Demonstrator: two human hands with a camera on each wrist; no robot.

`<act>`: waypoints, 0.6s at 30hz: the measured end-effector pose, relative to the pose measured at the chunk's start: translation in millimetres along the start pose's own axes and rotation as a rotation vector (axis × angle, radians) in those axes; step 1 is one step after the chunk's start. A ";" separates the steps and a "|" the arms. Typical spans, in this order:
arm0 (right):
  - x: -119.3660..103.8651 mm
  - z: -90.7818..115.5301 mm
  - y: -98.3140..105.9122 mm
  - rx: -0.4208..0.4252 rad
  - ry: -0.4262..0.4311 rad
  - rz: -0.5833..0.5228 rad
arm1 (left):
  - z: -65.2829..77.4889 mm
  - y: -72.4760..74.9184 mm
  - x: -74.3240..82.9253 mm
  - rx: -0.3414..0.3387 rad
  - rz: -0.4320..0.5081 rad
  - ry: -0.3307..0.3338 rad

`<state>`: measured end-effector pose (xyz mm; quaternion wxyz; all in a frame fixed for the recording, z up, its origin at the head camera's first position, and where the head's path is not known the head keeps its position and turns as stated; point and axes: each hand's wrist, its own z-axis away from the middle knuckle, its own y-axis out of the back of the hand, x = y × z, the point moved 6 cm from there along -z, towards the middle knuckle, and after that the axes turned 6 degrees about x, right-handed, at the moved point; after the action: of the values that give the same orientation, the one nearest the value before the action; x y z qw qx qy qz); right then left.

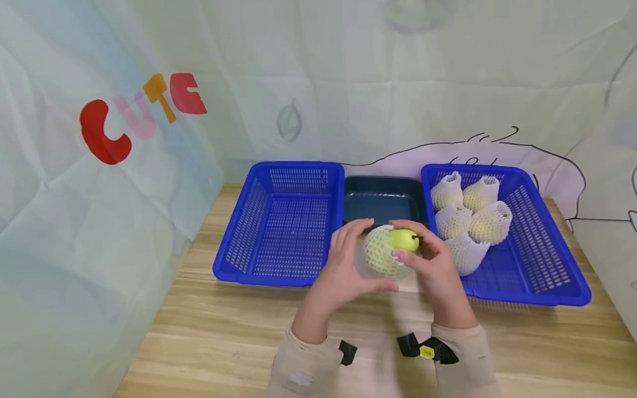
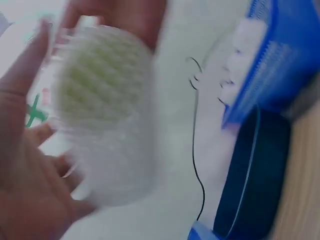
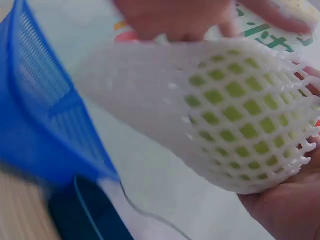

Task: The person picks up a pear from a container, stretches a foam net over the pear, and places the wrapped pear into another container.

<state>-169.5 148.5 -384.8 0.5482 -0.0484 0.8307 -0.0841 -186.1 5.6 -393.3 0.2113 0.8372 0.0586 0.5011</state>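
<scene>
A green pear (image 1: pixel 404 239) is partly inside a white foam net (image 1: pixel 380 254), its stem end bare and facing right in the head view. My right hand (image 1: pixel 440 271) grips the pear by that end, thumb across the front and fingers behind. My left hand (image 1: pixel 345 268) curves loosely around the net's other end, thumb and fingers well apart. From the right wrist, the foam net (image 3: pixel 240 115) shows stretched over the pear, its loose tail reaching left beneath the fingers of the left hand (image 3: pixel 175 20). The left wrist view is blurred around the net (image 2: pixel 110 110).
A blue basket (image 1: pixel 320 281) stands on the left, a dark teal tray (image 1: pixel 383 207) in the middle. On the right, another blue basket (image 1: pixel 542 296) holds several net-wrapped fruits (image 1: pixel 490 221). Printed cloth (image 1: pixel 318 83) hangs behind the wooden table (image 1: pixel 224 337).
</scene>
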 end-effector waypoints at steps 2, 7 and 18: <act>-0.4 -0.3 -1.3 0.013 -0.027 -0.073 | 2.0 -5.6 -4.5 -0.080 -0.082 0.034; -0.8 -3.2 1.3 0.104 -0.095 -0.042 | 3.0 -18.7 -18.6 -0.112 0.223 0.194; -2.8 -8.4 24.5 0.166 -0.104 0.122 | 14.5 -52.9 -34.1 -0.149 1.089 0.546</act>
<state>-175.8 173.8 -383.7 0.5970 0.0435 0.7925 -0.1165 -184.3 38.6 -448.8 -0.0397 0.5712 -0.3606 0.7363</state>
